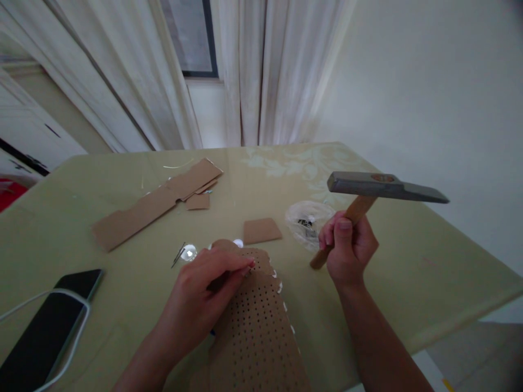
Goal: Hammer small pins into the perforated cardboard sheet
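Note:
My right hand [347, 245] grips a hammer [363, 188] by its wooden handle, its grey metal head raised above the table. Thumb and fingertips of my left hand [204, 283] are pinched together over the upper part of a brown cardboard piece [261, 326]. Whatever is between those fingertips is too small or hidden to make out. Rows of small holes cover the cardboard, and white bits show along its right edge. Left of it lie a few thin nails [177, 255] beside a shiny round disc [188, 252]. Part of the cardboard is hidden under my left hand.
A clear plastic bag [308, 223] with small dark items lies beyond my right hand. Farther off are a small cardboard piece [262, 231] and a long cardboard strip [159, 204]. A dark phone-like device [53, 326] with a white cable [79, 343] lies at left.

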The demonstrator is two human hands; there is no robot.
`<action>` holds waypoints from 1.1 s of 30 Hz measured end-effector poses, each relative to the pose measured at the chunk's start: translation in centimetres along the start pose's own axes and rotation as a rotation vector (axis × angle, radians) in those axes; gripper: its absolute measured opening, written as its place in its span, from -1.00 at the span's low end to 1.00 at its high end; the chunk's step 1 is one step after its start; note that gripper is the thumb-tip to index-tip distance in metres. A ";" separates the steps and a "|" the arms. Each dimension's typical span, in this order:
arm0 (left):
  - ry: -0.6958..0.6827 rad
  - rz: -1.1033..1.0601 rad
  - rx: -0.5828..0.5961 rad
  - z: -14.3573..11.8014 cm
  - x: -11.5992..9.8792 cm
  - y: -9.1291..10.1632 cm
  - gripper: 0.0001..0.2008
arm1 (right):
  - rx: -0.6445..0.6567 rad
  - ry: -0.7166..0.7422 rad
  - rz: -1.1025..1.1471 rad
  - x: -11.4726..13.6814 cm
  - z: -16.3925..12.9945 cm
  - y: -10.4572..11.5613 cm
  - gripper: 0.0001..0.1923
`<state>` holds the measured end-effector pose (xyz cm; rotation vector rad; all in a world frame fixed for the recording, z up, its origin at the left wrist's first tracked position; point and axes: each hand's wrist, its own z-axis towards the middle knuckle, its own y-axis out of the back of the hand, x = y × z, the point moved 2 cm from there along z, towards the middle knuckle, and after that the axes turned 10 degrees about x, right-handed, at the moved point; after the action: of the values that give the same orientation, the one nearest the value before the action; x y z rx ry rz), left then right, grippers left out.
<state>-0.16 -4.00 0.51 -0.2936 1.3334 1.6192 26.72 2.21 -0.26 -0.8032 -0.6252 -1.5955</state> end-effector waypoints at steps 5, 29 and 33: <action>-0.002 -0.008 0.000 0.0 0.1 0.0 -0.80 | 0.009 0.005 0.010 0.0 0.1 -0.1 -0.65; -0.030 -0.011 0.008 -0.1 0.0 -0.1 -0.75 | 0.011 -0.005 0.021 -0.2 -0.2 0.1 -0.67; -0.028 -0.007 -0.002 -0.1 0.0 -0.1 -0.76 | 0.013 -0.016 0.006 -0.3 -0.2 0.0 -0.67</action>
<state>-0.11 -4.06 0.38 -0.2755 1.3079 1.6135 26.76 2.21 -0.59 -0.8084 -0.6432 -1.5797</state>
